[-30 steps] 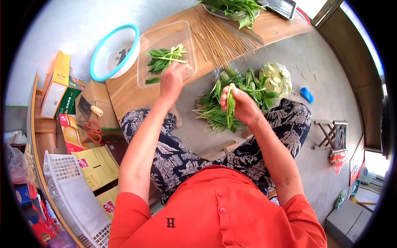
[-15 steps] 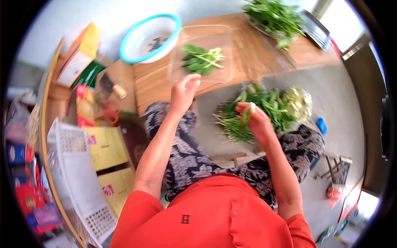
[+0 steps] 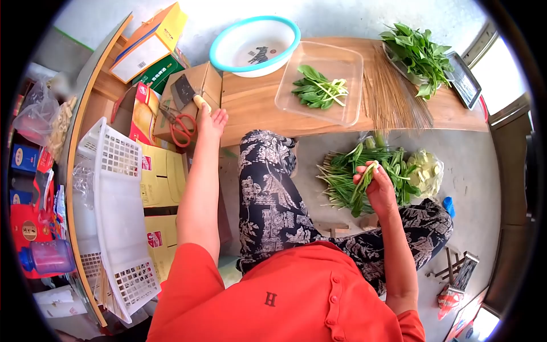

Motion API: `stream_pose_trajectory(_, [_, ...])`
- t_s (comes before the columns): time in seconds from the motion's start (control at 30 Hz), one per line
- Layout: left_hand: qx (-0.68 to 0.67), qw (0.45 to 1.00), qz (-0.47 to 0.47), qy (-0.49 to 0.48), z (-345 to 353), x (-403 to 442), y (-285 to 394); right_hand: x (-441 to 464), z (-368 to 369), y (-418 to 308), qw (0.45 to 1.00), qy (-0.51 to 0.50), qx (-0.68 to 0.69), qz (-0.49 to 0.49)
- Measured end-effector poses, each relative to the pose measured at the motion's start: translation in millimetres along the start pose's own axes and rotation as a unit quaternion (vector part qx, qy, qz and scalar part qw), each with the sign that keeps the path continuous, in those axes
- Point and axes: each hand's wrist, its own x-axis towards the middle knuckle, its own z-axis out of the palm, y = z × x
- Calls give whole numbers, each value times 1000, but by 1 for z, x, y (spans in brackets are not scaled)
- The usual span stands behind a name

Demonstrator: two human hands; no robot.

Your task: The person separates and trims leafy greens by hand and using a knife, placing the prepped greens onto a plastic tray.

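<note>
My left hand (image 3: 213,121) is open, palm up, fingers apart. It is beside the pale handle of a cleaver (image 3: 183,91) lying on a cardboard box; whether they touch, I cannot tell. Red-handled scissors (image 3: 182,130) lie just left of that hand. My right hand (image 3: 380,188) pinches a leafy green stem (image 3: 361,191) above a heap of leafy greens (image 3: 336,174) on the floor. On the wooden table, a clear plastic tray (image 3: 285,98) holds a small bunch of greens (image 3: 319,88).
A white basin with a blue rim (image 3: 254,23) stands beside the tray. Thin sticks (image 3: 393,94) and a plate of greens (image 3: 416,54) are further right. A bag of pale vegetables (image 3: 427,174) sits on the floor. White plastic baskets (image 3: 117,194) stand at left.
My left hand has moved from beside the tray leftward to the cleaver's handle. My right hand still holds the stem over the heap. The view has turned left.
</note>
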Motion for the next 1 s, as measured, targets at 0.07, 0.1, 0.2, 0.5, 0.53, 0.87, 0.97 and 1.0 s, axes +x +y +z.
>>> stream_pose_trajectory(0.07, [-74, 996, -31, -32, 11, 20, 9, -3, -3, -1, 1000, 18, -5, 6])
stream_pose_trajectory(0.1, [-71, 996, -35, -34, 12, 30, 12, -5, -4, -2, 1000, 23, -4, 5])
stream_pose_trajectory(0.2, [-88, 994, -63, -10, 19, 38, 17, -7, -7, -4, 1000, 19, 3, 2])
stream_pose_trajectory(0.5, [-117, 884, -71, -446, 43, -51, 41, -4, -13, -6, 1000, -8, 21, -9])
stream_pose_trajectory(0.53, [-79, 891, -49, -445, 48, -80, 36, 0, -12, -8, 999, -20, 28, -11])
stream_pose_trajectory(0.87, [141, 822, -37, -550, 72, -264, -91, 0, -2, -8, 994, -70, 78, -43])
stream_pose_trajectory(0.97, [148, 817, -56, -554, 76, -282, -116, -4, -3, -6, 993, -59, 96, -42])
stream_pose_trajectory(1.0, [168, 813, -61, -554, 75, -282, -122, -4, -2, -6, 992, -55, 105, -40])
